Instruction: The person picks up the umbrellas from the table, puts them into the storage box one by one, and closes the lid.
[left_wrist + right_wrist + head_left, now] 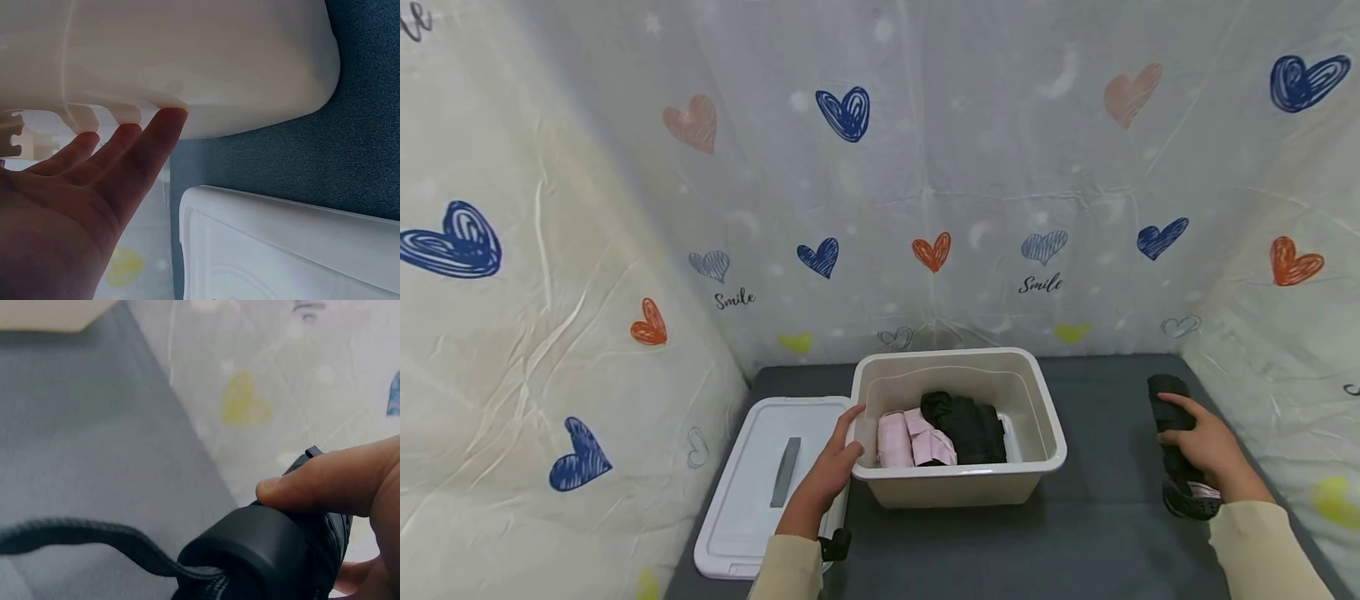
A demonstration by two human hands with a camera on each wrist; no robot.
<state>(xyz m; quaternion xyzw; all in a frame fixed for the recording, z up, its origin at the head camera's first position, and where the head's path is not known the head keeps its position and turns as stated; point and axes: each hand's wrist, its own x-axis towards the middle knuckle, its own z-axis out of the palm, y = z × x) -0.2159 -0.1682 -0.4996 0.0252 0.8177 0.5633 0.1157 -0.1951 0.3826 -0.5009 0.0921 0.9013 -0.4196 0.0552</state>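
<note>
A beige plastic storage bin (955, 490) stands on the dark table, holding rolled pink cloth (895, 440) and a bunched black cloth (966, 429). My left hand (829, 473) is at its left rim; in the left wrist view the straight fingers (147, 153) touch the outer wall under the rim. Off to the right, my right hand (1210, 446) grips a folded black umbrella (1171, 396) around its body. Its rounded handle (250, 540) and wrist strap (134, 540) show in the right wrist view, with the thumb pressed on the folded fabric.
A white lid (741, 483) with a grey handle lies flat on the table left of the bin, partly behind my left forearm. Light sheets (932, 192) printed with hearts hang along the back and both sides of the dark tabletop (951, 554).
</note>
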